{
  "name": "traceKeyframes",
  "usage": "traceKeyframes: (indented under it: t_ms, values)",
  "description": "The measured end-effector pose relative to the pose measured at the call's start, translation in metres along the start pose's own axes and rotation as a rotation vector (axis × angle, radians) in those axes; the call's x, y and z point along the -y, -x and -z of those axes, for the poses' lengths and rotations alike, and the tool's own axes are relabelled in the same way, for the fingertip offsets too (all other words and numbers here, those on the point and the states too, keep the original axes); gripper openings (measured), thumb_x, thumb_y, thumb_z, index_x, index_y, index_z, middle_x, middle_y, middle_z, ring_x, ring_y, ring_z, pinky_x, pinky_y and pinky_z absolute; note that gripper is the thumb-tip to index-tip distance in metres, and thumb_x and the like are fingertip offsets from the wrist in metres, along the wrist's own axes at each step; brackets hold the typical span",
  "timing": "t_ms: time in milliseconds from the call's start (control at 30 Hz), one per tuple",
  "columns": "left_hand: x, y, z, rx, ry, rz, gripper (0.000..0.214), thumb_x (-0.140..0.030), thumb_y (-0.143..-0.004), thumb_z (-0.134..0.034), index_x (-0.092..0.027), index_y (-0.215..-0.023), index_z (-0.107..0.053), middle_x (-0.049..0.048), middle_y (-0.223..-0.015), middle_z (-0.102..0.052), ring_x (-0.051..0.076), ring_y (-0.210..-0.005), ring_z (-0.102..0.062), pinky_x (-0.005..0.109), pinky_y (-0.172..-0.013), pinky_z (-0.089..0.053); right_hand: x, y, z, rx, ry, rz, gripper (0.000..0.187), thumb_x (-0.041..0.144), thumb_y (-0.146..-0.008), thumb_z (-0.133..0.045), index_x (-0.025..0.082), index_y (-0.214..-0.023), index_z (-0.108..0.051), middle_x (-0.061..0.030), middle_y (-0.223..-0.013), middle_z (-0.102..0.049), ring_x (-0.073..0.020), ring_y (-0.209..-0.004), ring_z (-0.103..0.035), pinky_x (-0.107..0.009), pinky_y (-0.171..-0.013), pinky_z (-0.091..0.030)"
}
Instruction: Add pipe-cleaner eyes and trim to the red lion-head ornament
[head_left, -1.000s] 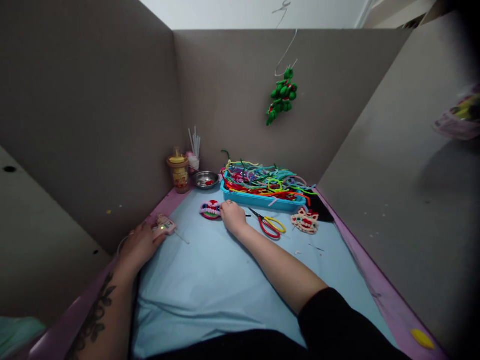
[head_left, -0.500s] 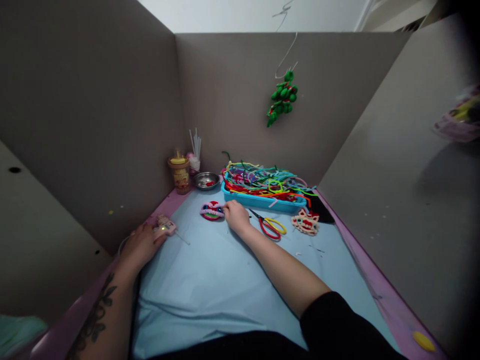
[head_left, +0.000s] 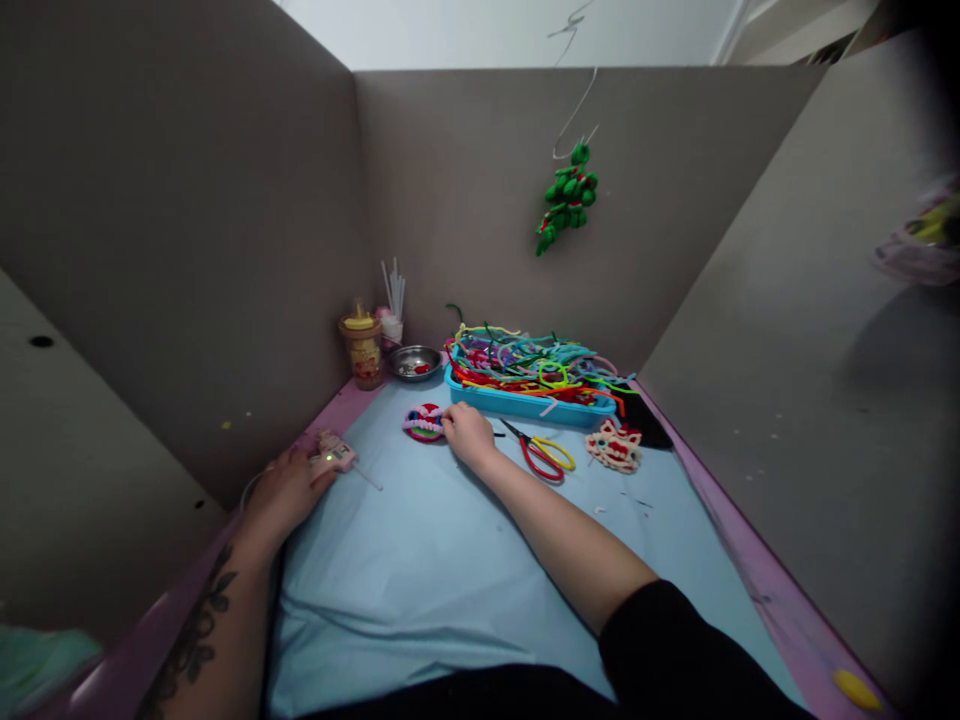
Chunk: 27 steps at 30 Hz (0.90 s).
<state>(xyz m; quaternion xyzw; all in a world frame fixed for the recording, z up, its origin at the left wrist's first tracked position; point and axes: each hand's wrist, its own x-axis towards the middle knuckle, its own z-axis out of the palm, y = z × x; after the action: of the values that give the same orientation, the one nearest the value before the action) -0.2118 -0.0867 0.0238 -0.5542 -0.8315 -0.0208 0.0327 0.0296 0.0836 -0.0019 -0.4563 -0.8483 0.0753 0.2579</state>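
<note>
My right hand (head_left: 469,435) rests on the blue table cover, its fingertips pinched on the edge of a small round pipe-cleaner piece (head_left: 421,422) in red, pink and blue. Over at the pink table edge, my left hand (head_left: 289,490) lies curled around the back of a small pink glue gun (head_left: 334,455) with a lit green light. Red and yellow scissors (head_left: 544,452) lie just right of my right hand. A white and red pipe-cleaner figure (head_left: 615,446) lies further right.
A blue tray (head_left: 525,405) heaped with coloured pipe cleaners stands at the back. A metal bowl (head_left: 414,362), a yellow-lidded cup (head_left: 363,348) and a holder of white sticks (head_left: 391,300) fill the back left corner. A green pipe-cleaner ornament (head_left: 566,196) hangs on a wire. Grey partitions enclose the table.
My right hand has shifted slightly at the round piece, its fingers closing on the edge. My left hand has stayed on the glue gun.
</note>
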Motion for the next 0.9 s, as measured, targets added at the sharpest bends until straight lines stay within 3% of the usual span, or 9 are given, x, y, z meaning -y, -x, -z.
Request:
traceKeyframes:
  t_ms: [267,533,767,900]
  values:
    - [0.0,0.001,-0.001,-0.011,-0.008,-0.003,0.047,-0.049,-0.084,-0.04,-0.01,-0.103,-0.056,0.0173,-0.101,-0.061,0.03,-0.095,-0.059,0.035,-0.077,-0.043,0.003,0.001,-0.002,-0.023,-0.048,-0.008,0.016,0.021,-0.085,-0.049,0.019,-0.083,-0.065,-0.0069,-0.087,-0.063,-0.0181,-0.081,-0.056,-0.026,-0.067,-0.037]
    - [0.003,-0.001,-0.004,-0.012,-0.005,-0.002,0.046,-0.049,-0.083,-0.041,-0.012,-0.104,-0.057,0.0164,-0.104,-0.061,0.029,-0.094,-0.058,0.035,-0.079,-0.043,-0.021,0.0,0.002,-0.232,-0.302,-0.047,0.017,0.02,-0.081,-0.048,0.018,-0.077,-0.064,-0.0035,-0.078,-0.062,-0.0163,-0.076,-0.056,-0.025,-0.07,-0.039]
    - [0.004,0.0,-0.005,0.004,-0.062,-0.016,0.049,-0.044,-0.086,-0.039,-0.008,-0.115,-0.054,0.0188,-0.112,-0.058,0.032,-0.102,-0.053,0.039,-0.084,-0.041,-0.035,0.004,0.003,-0.218,-0.374,-0.041,0.018,0.018,-0.081,-0.048,0.018,-0.078,-0.066,-0.004,-0.08,-0.064,-0.0169,-0.078,-0.057,-0.026,-0.073,-0.04]
    - [0.003,0.01,0.006,-0.08,-0.048,-0.004,0.053,-0.045,-0.083,-0.045,-0.015,-0.127,-0.049,0.0193,-0.12,-0.053,0.037,-0.102,-0.052,0.043,-0.077,-0.044,-0.036,0.005,0.007,-0.22,-0.403,-0.012,0.017,0.018,-0.08,-0.049,0.019,-0.08,-0.066,-0.0038,-0.082,-0.064,-0.0161,-0.077,-0.057,-0.026,-0.074,-0.041]
